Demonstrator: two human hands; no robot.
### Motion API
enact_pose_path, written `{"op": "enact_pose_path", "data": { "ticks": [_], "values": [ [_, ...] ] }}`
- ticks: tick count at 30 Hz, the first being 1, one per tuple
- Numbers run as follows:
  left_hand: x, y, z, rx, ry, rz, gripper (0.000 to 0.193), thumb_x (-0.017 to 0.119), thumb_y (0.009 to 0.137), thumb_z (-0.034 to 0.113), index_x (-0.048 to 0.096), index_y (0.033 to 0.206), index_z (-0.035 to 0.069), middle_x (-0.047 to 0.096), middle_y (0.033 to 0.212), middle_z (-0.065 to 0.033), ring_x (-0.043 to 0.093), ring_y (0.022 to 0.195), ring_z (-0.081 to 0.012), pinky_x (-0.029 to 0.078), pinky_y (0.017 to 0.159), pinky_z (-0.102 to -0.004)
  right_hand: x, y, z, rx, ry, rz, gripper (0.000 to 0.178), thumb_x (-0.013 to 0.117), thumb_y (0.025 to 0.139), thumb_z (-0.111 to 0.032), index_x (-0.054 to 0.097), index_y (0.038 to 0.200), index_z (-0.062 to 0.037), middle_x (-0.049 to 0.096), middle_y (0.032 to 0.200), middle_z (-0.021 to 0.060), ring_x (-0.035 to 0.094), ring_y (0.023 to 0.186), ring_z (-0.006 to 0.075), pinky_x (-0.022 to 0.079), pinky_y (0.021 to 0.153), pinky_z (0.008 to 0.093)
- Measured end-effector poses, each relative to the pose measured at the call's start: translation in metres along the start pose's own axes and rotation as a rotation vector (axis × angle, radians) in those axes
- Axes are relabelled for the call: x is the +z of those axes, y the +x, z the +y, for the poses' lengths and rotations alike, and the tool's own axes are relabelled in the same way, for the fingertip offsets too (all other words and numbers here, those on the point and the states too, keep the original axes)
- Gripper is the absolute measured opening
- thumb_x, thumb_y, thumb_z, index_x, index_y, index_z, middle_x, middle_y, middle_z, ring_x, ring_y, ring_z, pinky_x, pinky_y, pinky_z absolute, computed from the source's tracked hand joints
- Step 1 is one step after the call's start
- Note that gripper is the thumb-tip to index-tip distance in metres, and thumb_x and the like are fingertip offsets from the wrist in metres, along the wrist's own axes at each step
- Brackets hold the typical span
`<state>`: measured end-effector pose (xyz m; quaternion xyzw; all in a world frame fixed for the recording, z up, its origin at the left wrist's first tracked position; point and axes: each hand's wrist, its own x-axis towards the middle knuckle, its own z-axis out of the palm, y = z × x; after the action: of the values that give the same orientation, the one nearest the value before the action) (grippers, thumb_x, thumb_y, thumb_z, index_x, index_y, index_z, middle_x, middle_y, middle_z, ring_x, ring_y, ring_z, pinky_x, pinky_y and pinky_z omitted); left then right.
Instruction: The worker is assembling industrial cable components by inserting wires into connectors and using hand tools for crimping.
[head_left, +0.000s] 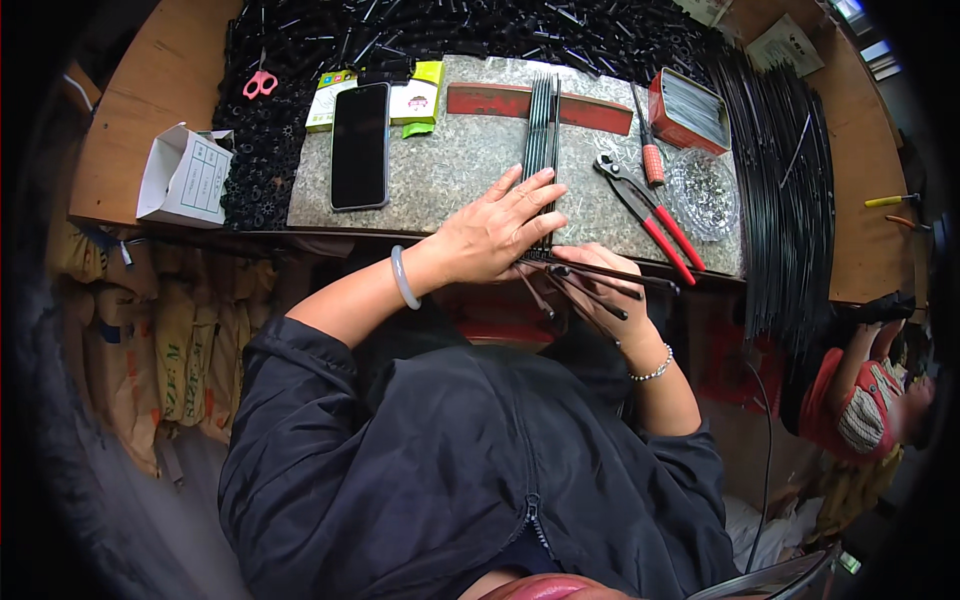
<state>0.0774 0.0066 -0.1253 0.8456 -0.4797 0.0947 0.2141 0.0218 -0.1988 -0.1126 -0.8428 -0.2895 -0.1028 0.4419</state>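
A row of thin black rods [541, 130] lies side by side on a grey speckled stone slab [455, 165], running from its far edge to its near edge. My left hand [500, 228] presses flat on the near ends of these rods, fingers spread. My right hand [598, 292] sits just below the slab's front edge, closed on a few loose black rods [600, 272] that stick out to the right.
Red-handled pliers [650, 212], a screwdriver [650, 150], a clear dish of small metal parts [703, 190], a red box [688, 110] and a black phone [360, 145] rest on the slab. Long black rods [785, 180] are heaped at right. Pink scissors [260, 82] lie far left. Another person [860, 400] sits lower right.
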Motion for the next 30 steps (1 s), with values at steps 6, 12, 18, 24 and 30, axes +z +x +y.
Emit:
{"op": "enact_pose_path", "data": {
  "ticks": [6, 12, 18, 24, 30],
  "values": [
    [-0.002, -0.002, -0.001, 0.047, -0.012, -0.046, 0.049, 0.075, 0.064, 0.025, 0.052, 0.104, 0.009, 0.046, 0.120, -0.0127, 0.034, 0.131, -0.0344, 0.025, 0.109, -0.0540, 0.003, 0.002, -0.005, -0.027, -0.034, -0.059, 0.016, 0.066, 0.077, 0.000, 0.061, 0.092, -0.0004, 0.063, 0.082, 0.0136, 0.063, 0.073, 0.0299, 0.051, 0.065, 0.0346],
    [-0.001, -0.003, 0.000, 0.097, 0.010, 0.024, 0.041, 0.073, 0.063, 0.023, 0.056, 0.098, 0.011, 0.047, 0.116, -0.0113, 0.037, 0.128, -0.0311, 0.026, 0.108, -0.0551, 0.001, 0.003, -0.006, 0.021, -0.072, 0.060, 0.012, 0.063, 0.078, 0.003, 0.060, 0.090, 0.0007, 0.062, 0.080, 0.0143, 0.063, 0.071, 0.0307, 0.050, 0.063, 0.0348],
    [0.000, -0.003, -0.001, 0.057, -0.072, 0.043, 0.035, 0.063, 0.076, 0.024, 0.055, 0.108, 0.012, 0.045, 0.130, -0.0118, 0.034, 0.132, -0.0328, 0.025, 0.108, -0.0552, 0.001, 0.001, -0.010, 0.090, -0.071, 0.064, 0.012, 0.064, 0.079, 0.001, 0.059, 0.089, 0.0006, 0.062, 0.080, 0.0143, 0.062, 0.070, 0.0312, 0.049, 0.061, 0.0352],
    [-0.002, 0.000, 0.003, 0.069, 0.087, -0.053, 0.056, 0.062, 0.075, 0.022, 0.050, 0.129, 0.017, 0.043, 0.137, -0.0117, 0.029, 0.137, -0.0303, 0.023, 0.109, -0.0550, 0.004, -0.004, -0.002, -0.018, -0.056, -0.012, 0.016, 0.065, 0.078, -0.001, 0.060, 0.093, 0.0012, 0.063, 0.084, 0.0158, 0.063, 0.074, 0.0313, 0.051, 0.064, 0.0352],
    [-0.005, 0.005, 0.003, 0.039, 0.085, -0.031, 0.055, 0.064, 0.080, 0.032, 0.047, 0.132, 0.038, 0.044, 0.133, -0.0146, 0.033, 0.132, -0.0381, 0.027, 0.106, -0.0582, -0.037, 0.022, 0.004, 0.103, -0.158, 0.108, 0.012, 0.067, 0.080, -0.004, 0.063, 0.090, 0.0006, 0.064, 0.081, 0.0127, 0.063, 0.067, 0.0241, 0.050, 0.060, 0.0304]
  ]
}}
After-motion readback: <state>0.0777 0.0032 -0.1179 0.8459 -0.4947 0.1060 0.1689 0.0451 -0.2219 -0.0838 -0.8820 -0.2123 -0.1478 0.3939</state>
